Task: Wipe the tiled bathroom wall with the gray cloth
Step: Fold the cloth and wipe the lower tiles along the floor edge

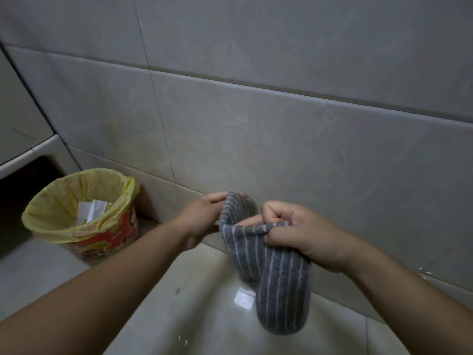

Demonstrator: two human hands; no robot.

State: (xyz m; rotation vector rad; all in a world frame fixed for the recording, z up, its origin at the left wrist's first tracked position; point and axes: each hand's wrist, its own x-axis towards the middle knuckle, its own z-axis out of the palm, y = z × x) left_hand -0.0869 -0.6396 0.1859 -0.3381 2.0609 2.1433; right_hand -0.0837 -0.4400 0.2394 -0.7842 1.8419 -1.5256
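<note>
— Starting at the left: spotting a bin (107, 239) on the floor (166, 334), well to the left of the left hand (202, 213), lined with a yellow bag (64, 198) and holding white paper scraps (90, 211).

— Reading anything on it?

— Trying. Making out red and orange print on the side, but no legible words. Finding no label or brand on anything else either.

— Moving right, then. Doing what with the left fingers (215, 197)?

— Pinching the upper fold of the gray cloth (276, 278), fingers pressed together against the thumb. Letting the rest of it hang doubled below both sets of fingers, in front of the tiled wall (256, 119) but apparently not touching it.

— And the right hand (299, 231)?

— Curling its fingers (277, 213) tightly round a bunched edge of the same cloth, just right of the left fingertips.

— Judging the step as?

— Gathering or folding the cloth into a pad, by the look of it; not yet wiping.

— Calling for what next?

— Probably finishing the fold, settling the pad under one hand, then raising it to the tiles beyond and above the fingertips and pressing flat before sweeping across.
</note>
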